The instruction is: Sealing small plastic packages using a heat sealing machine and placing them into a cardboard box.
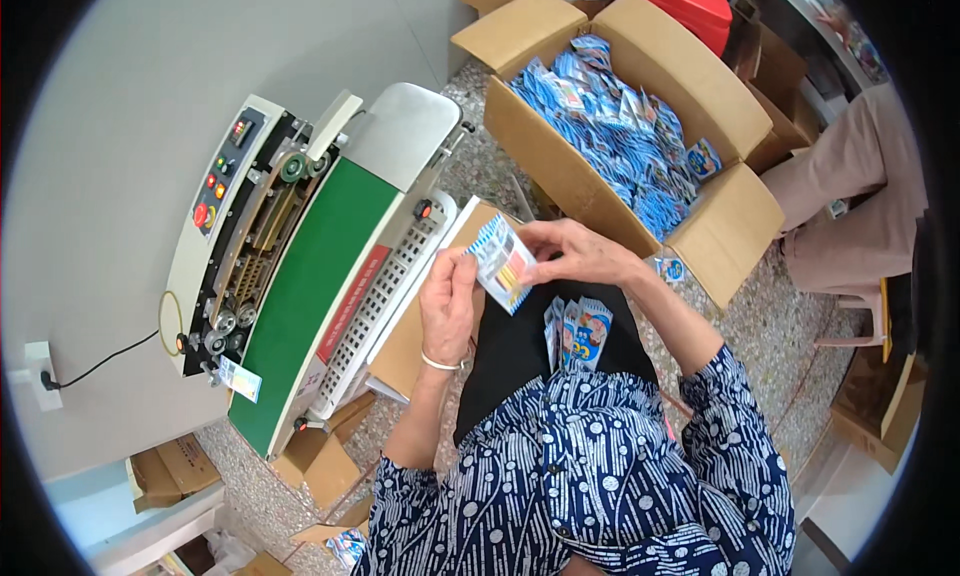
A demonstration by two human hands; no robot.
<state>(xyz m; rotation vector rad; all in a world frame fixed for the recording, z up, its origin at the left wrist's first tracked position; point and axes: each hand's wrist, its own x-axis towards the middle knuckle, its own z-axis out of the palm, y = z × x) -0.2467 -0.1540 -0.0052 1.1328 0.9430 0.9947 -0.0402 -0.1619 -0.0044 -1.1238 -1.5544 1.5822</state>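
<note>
Above my lap I hold a small blue-and-white striped packet [503, 266] with a clear window showing coloured pieces inside. My left hand [447, 304] pinches its left edge between thumb and fingers. On the opposite edge, my right hand [580, 255] grips it with thumb and fingertips. Several similar packets [585, 334] lie on the dark cloth over my lap, below my right hand. To my left stands a band sealing machine [315, 276] with a green belt; another packet [240, 379] sticks out at its near end.
An open cardboard box [560, 166] full of blue packets stands ahead to the right. A red plastic stool [685, 6] is behind it. Another person's legs [850, 176] are at the right. A black power cord [110, 356] runs from the machine to the wall.
</note>
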